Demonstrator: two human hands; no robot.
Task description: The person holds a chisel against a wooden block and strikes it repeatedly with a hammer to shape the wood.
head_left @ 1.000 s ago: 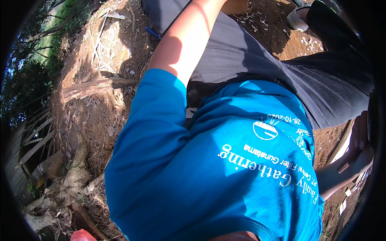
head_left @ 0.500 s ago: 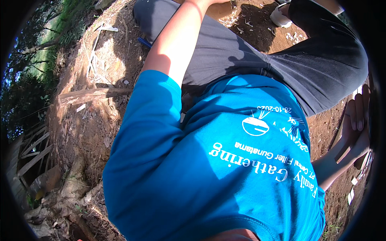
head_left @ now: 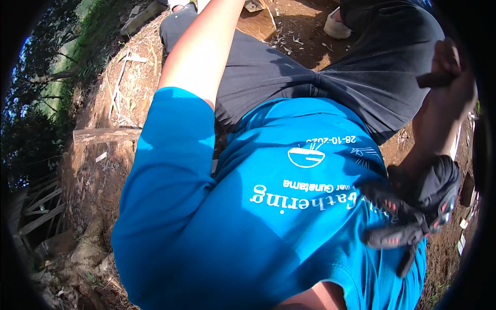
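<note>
I look down along my own body: a blue T-shirt (head_left: 268, 206) with white print and dark grey trousers (head_left: 320, 77). My left arm (head_left: 201, 57) stretches away to the top edge, where the hand is cut off. My right hand (head_left: 447, 90) is raised at the right rim, with its fingers curled round a short dark handle (head_left: 433, 78). A black strap with red marks (head_left: 413, 217) is wrapped around that forearm, in front of the shirt.
Bare brown earth strewn with wood chips surrounds me. A brown wooden block (head_left: 256, 21) lies by my left arm at the top, and a white shoe (head_left: 336, 28) sits beyond it. A plank (head_left: 106, 135) lies at the left, above wooden slats (head_left: 36, 212).
My right hand has risen from the lower right rim to the upper right, bringing the black strap into view. The view has tilted, so the shirt sits lower in the picture.
</note>
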